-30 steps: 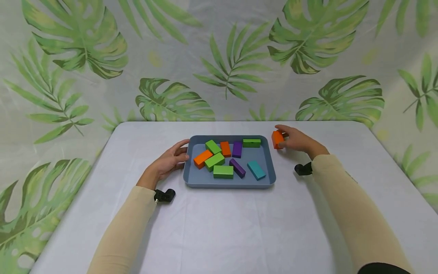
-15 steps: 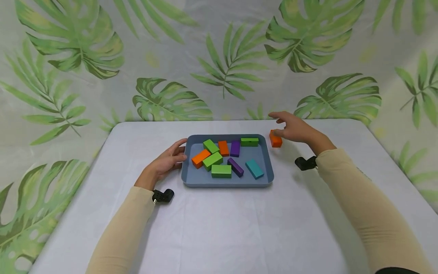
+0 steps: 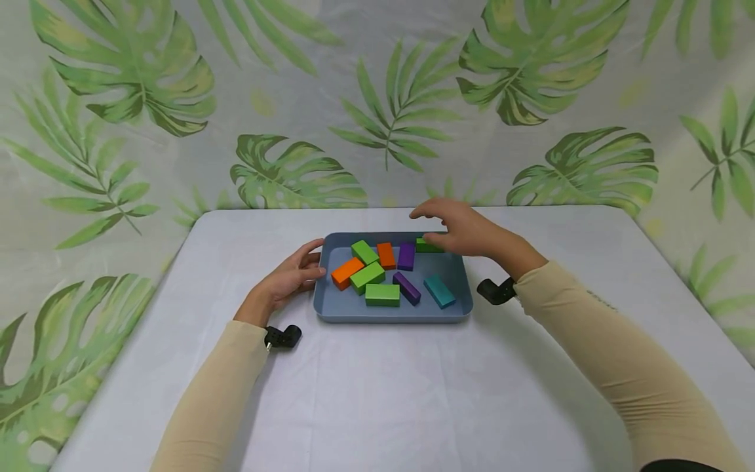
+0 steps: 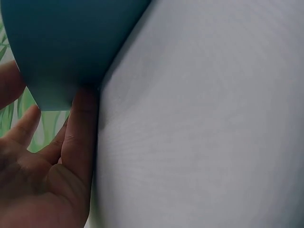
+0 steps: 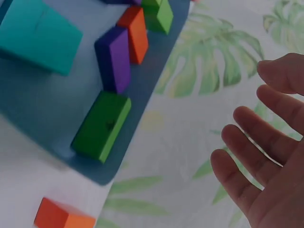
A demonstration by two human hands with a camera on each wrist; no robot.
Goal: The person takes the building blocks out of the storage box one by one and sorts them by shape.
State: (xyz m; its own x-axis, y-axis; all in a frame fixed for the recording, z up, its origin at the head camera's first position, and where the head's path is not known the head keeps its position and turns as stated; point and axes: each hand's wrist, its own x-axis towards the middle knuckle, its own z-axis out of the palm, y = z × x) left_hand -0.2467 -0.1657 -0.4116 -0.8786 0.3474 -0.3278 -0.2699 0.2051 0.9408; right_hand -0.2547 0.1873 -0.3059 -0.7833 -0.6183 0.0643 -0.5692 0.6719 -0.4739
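A blue-grey tray (image 3: pixel 389 316) sits on the white table with several coloured blocks in it. My left hand (image 3: pixel 289 278) rests against the tray's left wall, fingers relaxed; the left wrist view shows the fingertips touching the outer wall (image 4: pixel 71 47). My right hand (image 3: pixel 466 228) hovers over the tray's back right corner with fingers spread, holding nothing. Below it lies a green block (image 5: pixel 101 126), partly covered by the hand in the head view. Beside that block stands a purple block (image 3: pixel 406 256). An orange block (image 5: pixel 61 213) lies on the table outside the tray, hidden in the head view.
Also in the tray are a teal block (image 3: pixel 439 291), a second purple block (image 3: pixel 407 288), two orange blocks, one at the left (image 3: pixel 347 273), and several green blocks, one at the front (image 3: pixel 382 295). A leaf-patterned cloth (image 3: pixel 295 98) hangs behind the table.
My right hand has let go of the orange block beside the tray, lifted, and moved left over the tray's back right corner. The left hand stays at the tray's left side.
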